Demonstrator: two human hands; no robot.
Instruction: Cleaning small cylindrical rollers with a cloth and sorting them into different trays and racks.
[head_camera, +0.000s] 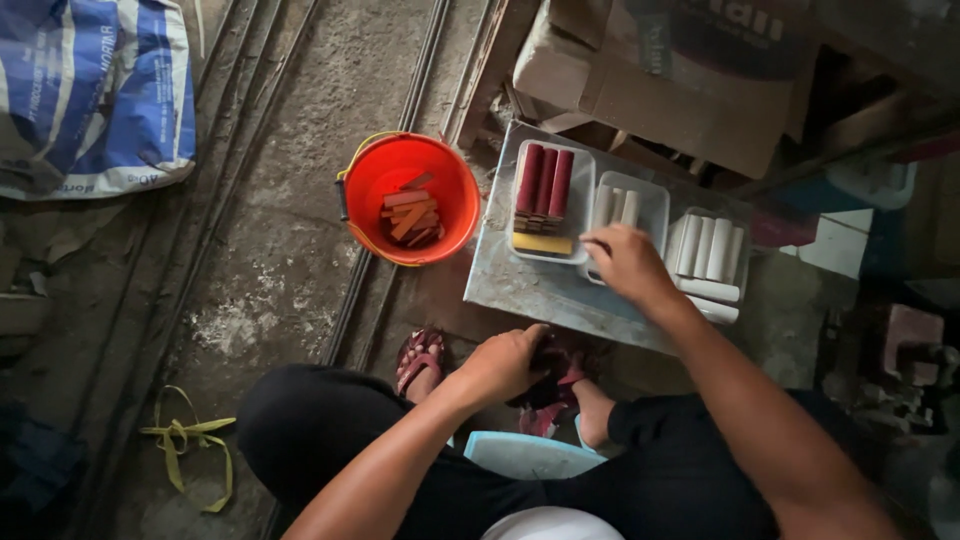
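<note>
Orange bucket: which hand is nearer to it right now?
Left. The left hand sits below and just right of the orange bucket, near the feet; the right hand is farther right, over the white trays.

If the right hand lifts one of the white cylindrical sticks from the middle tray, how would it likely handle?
The white cylindrical sticks look rigid and straight, so probably stiff. Being round, one would likely roll if set on the flat grey metal slab. Small beside the right hand, it is probably light.
</note>
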